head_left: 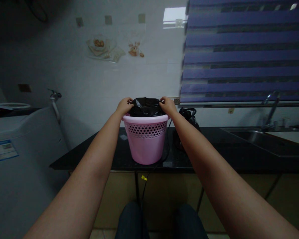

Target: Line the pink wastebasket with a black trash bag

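A pink plastic basket [146,146] with a band of holes below its rim stands upright on the dark countertop. Out of its top rises a black plastic bag [147,108], bunched and standing above the rim. My left hand [124,106] pinches the bag's edge at the left side, just over the rim. On the opposite side, my right hand [167,105] grips the bag's edge between thumb and fingers. Both arms reach straight forward. The inside of the basket is hidden by the bag.
Behind my right forearm sits another black bag [188,116], knotted. A sink with a faucet [271,109] is at the right of the countertop [211,149]. The washing machine [27,149] stands left. A cable with a yellow tag [144,178] hangs over the front edge.
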Demonstrator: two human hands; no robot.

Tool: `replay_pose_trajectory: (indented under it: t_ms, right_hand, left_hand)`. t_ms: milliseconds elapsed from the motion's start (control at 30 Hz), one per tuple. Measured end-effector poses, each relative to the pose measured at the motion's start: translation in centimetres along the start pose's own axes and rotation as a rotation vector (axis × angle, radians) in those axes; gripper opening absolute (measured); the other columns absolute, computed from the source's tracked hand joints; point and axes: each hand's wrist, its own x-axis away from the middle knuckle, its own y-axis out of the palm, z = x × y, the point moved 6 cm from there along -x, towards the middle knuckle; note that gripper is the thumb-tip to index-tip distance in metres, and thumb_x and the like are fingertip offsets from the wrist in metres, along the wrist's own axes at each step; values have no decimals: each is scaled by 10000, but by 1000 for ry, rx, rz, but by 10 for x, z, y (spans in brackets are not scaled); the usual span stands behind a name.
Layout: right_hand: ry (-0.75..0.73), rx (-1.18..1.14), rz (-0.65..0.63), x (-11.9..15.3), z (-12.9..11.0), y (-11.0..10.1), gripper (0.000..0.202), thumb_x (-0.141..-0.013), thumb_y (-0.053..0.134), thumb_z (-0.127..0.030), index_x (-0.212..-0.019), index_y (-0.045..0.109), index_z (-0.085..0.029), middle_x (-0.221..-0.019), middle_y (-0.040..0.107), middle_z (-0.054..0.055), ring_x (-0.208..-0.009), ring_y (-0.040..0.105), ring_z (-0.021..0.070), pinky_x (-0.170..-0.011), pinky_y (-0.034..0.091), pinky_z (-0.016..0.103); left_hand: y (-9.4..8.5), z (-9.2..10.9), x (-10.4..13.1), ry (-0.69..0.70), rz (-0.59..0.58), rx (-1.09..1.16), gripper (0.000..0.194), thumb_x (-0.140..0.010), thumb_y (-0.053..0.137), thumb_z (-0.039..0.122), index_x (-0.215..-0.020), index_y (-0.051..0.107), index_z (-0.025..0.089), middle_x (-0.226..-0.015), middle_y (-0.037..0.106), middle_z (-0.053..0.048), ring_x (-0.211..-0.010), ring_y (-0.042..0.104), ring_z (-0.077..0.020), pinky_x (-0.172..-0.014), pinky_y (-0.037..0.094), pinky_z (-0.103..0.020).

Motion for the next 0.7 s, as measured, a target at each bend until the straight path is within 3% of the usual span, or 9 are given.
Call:
replay_pose_trajectory:
  t_ms: [300, 700]
  right_hand:
    - [19, 19, -10, 0, 1, -1, 263, -776, 521, -150, -1001, 652, -120, -1020, 670, 133, -947, 601, 207, -835, 429, 300]
    - [61, 16, -23, -2, 5, 3, 214, -764, 568, -190, -962, 627, -133, -966, 660, 111, -884, 582, 194, -781, 412, 281]
  left_hand:
    - [2, -1, 1, -6, -25, -1, 145, -653, 554, 87, -759, 587, 179, -836, 656, -60, -827, 597, -203, -747, 487, -315]
    - [3, 5, 3, 27, -49, 15, 119, -738, 572, 300, -754, 558, 183, -818, 642, -61, -817, 589, -203, -741, 461, -309]
